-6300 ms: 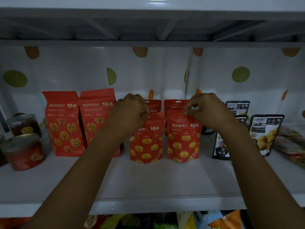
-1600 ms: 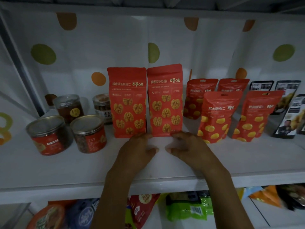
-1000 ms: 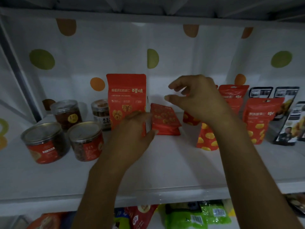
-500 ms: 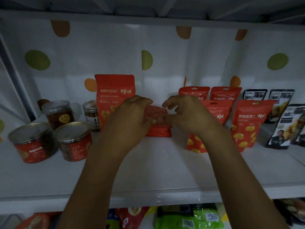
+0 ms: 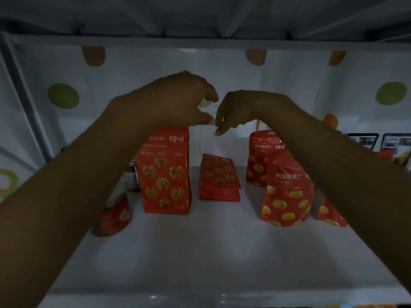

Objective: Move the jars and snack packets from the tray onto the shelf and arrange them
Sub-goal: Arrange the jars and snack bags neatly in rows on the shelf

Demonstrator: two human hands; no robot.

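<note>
A tall red walnut packet (image 5: 165,172) stands on the white shelf (image 5: 200,252). To its right a second red walnut packet (image 5: 219,176) lies tipped on its back. My left hand (image 5: 169,101) hovers over the standing packet's top, fingers loosely curled, holding nothing. My right hand (image 5: 240,110) hangs beside it above the fallen packet, also holding nothing. Red chestnut pouches (image 5: 288,196) stand to the right, partly behind my right forearm. A red-labelled jar (image 5: 115,214) and a small dark jar (image 5: 132,176) show at the left, mostly hidden by my left forearm.
Black snack packets (image 5: 364,141) stand at the far right against the dotted white back wall (image 5: 289,90). A grey upright post (image 5: 24,103) borders the left side. The underside of the shelf above (image 5: 200,18) hangs low over my hands.
Both hands have let go of the tipped walnut packet and risen above it. The packet stays lying on the shelf. My view has moved closer and lower.
</note>
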